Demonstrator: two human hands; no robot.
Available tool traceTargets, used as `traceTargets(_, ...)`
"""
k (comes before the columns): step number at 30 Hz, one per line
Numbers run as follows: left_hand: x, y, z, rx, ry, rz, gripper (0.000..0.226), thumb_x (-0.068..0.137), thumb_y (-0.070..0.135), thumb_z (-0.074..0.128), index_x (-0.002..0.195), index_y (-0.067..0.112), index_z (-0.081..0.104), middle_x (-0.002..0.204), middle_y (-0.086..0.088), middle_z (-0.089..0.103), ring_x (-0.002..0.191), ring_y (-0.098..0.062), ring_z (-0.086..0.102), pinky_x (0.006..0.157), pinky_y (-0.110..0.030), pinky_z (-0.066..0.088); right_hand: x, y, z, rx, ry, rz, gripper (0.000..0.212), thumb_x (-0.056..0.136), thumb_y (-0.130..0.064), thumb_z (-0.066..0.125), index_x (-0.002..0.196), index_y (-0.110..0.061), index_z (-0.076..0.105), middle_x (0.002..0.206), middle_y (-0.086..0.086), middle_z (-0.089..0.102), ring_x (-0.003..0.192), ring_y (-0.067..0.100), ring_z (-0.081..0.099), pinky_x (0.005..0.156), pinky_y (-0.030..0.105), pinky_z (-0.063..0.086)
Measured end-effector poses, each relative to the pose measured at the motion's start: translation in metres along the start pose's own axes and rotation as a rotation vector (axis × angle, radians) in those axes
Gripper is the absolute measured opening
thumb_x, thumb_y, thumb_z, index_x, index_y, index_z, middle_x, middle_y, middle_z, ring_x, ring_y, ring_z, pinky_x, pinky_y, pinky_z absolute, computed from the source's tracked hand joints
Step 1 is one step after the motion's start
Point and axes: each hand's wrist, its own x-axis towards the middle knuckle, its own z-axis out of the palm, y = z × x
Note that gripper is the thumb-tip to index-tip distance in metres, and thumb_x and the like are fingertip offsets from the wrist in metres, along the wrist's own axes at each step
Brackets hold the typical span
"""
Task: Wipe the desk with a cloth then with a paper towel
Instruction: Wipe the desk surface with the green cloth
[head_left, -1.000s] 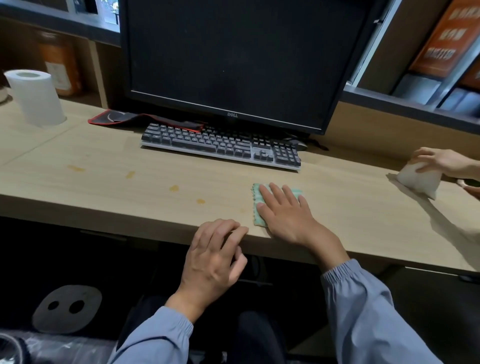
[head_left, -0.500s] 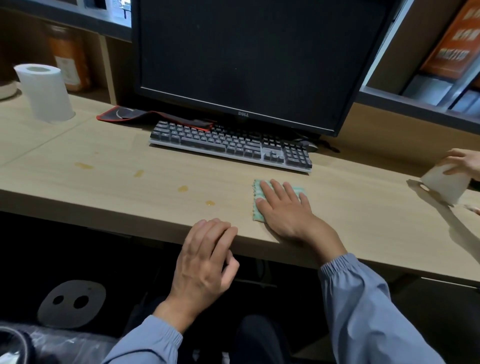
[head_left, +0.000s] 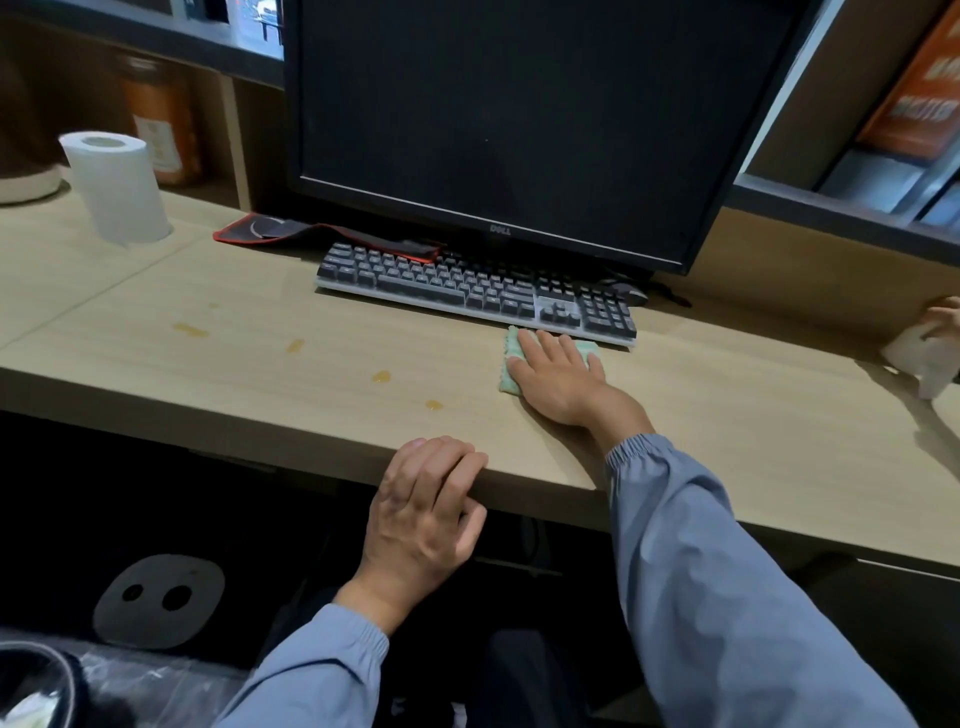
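Cloth stage in hand; paper towel stage not begun, in my judgement.

The right hand (head_left: 558, 382) lies flat with fingers spread, pressing the green cloth (head_left: 511, 364) down onto the desk (head_left: 727, 415). The cloth sits just in front of the keyboard (head_left: 467, 288), its far edge touching or all but touching the keyboard's front lip; most of it is hidden under the palm. The left hand (head_left: 423, 512) holds nothing: its fingers are curled loosely over the desk's near edge, apparently as a brace.

Work outstanding: four amber stains (head_left: 381, 376) lie in a loose line to the left of the cloth, none of them under it, and all appear unwiped. The nearest is close to the cloth; the farthest is well apart from it.

The paper towel roll (head_left: 118, 187) stands upright at the far left of the desk, well clear of both hands, with no sheet torn off that I can see.

At the right margin another person's hand (head_left: 943, 319) holds something white; what it is cannot be told.
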Motion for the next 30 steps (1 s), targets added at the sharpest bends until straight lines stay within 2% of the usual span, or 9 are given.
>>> traceTargets(8,-0.001,0.005,-0.010,-0.027,-0.065,-0.037,0.051,0.085,0.010,0.063,0.136,0.010,0.056,0.135,-0.007,0.054,0.128,-0.028,0.056,0.120,-0.049,0.041,-0.067,-0.015,0.015,-0.024,-0.031,-0.067,0.062,0.106,-0.053,0.011,0.162,-0.036,-0.006,0.171,-0.007,-0.014,0.156,0.019,-0.018,0.124,0.052,-0.009)
traceTargets(15,0.010,0.000,-0.032,-0.077,-0.128,-0.033,0.044,0.083,0.005,0.061,0.125,0.003,0.073,0.126,-0.012,0.068,0.125,-0.028,0.060,0.120,-0.045,0.040,-0.112,-0.024,0.031,-0.043,0.070,-0.088,0.060,0.106,-0.052,0.009,0.162,-0.037,-0.006,0.171,-0.008,-0.010,0.156,0.017,-0.016,0.125,0.050,-0.006)
traceTargets(20,0.009,-0.027,-0.043,0.050,-0.019,-0.161,0.040,0.076,-0.001,0.068,0.116,-0.001,0.074,0.117,-0.018,0.068,0.119,-0.034,0.059,0.122,-0.047,0.033,-0.096,-0.022,0.024,-0.017,0.014,-0.089,0.061,0.105,-0.052,0.011,0.162,-0.037,-0.005,0.171,-0.009,-0.011,0.156,0.017,-0.016,0.125,0.050,-0.007)
traceTargets(30,0.003,-0.043,-0.030,0.051,0.042,-0.135,0.052,0.074,0.002,0.067,0.125,0.011,0.057,0.123,-0.007,0.054,0.115,-0.032,0.054,0.119,-0.045,0.036,-0.004,-0.033,0.007,-0.004,-0.022,-0.041,0.064,0.104,-0.054,0.011,0.163,-0.033,-0.002,0.172,-0.005,-0.008,0.157,0.021,-0.012,0.123,0.055,-0.007)
